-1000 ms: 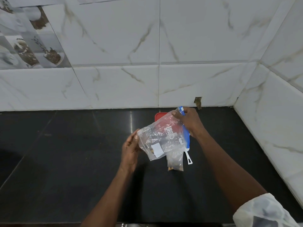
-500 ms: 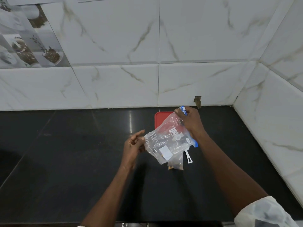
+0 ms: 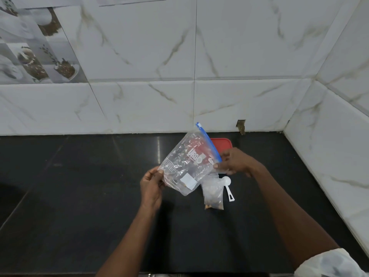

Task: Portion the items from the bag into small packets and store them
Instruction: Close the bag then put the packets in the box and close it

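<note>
Grip, left hand [image 3: 151, 188]: thumb and fingers pinched on the lower left corner of the clear zip bag [image 3: 187, 166]; grip, right hand [image 3: 233, 161]: fingertips closed on the bag's right edge, just below the lower end of the blue zip strip [image 3: 208, 141]; bag held between both hands, lifted off the black worktop [image 3: 79, 196], tilted so the strip runs diagonally from upper left to lower right; bag bears white printed lettering and a white label patch near its lower edge; contents hard to tell through the plastic, a few brownish bits low in the bag; small clear packet [image 3: 213, 193] lies on the worktop just below and right of the bag, its top edge partly covered by the bag, brown pieces gathered at its near end; white measuring scoop [image 3: 228, 189] lies beside the packet on its right, bowl end toward the right hand; red lid [image 3: 222, 143] sits behind the bag near the wall, partly hidden by bag and hand; white marbled wall tiles [image 3: 139, 56] at back and right; pale sleeve [image 3: 329, 264] at the right forearm.
</note>
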